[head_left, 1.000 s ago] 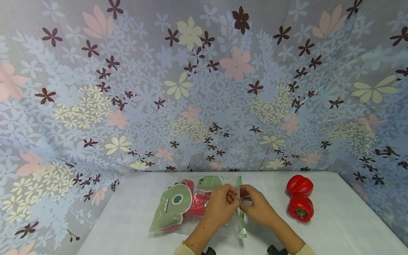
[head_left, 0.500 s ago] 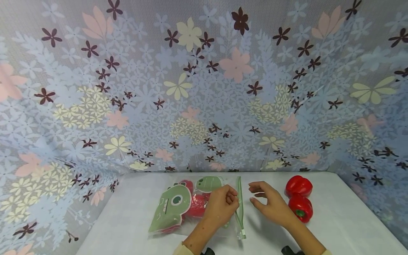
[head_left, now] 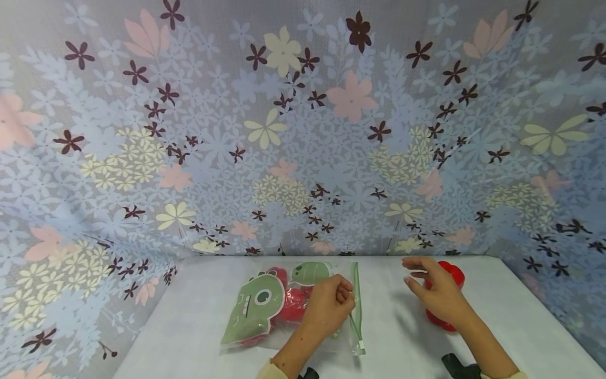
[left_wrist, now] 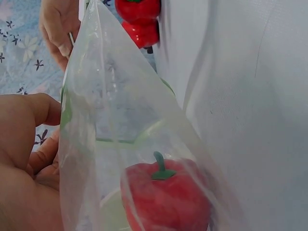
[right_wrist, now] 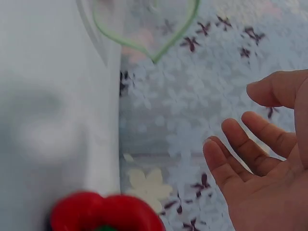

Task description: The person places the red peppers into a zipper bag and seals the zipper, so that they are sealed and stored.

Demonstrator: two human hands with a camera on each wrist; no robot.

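Left hand (head_left: pixel 330 303) looks to be pinching the rim of the clear plastic zip bag with green dinosaur prints (head_left: pixel 253 310) on the white-covered desk (head_left: pixel 175 321); I'd hold that pinch steady so the mouth doesn't sag. There's a red toy-looking bell pepper with a green stem (left_wrist: pixel 166 197) inside. Film's thin and creased, the pale green zip strip (head_left: pixel 357 305) probably stiffer. Right hand (head_left: pixel 437 292) is empty, fingers loosely spread, near two glossy, lobed red bell peppers (head_left: pixel 454 273). I'd cup one whole; smooth round sides could slip from fingertips. Floral fabric (head_left: pixel 303 131) hangs behind.
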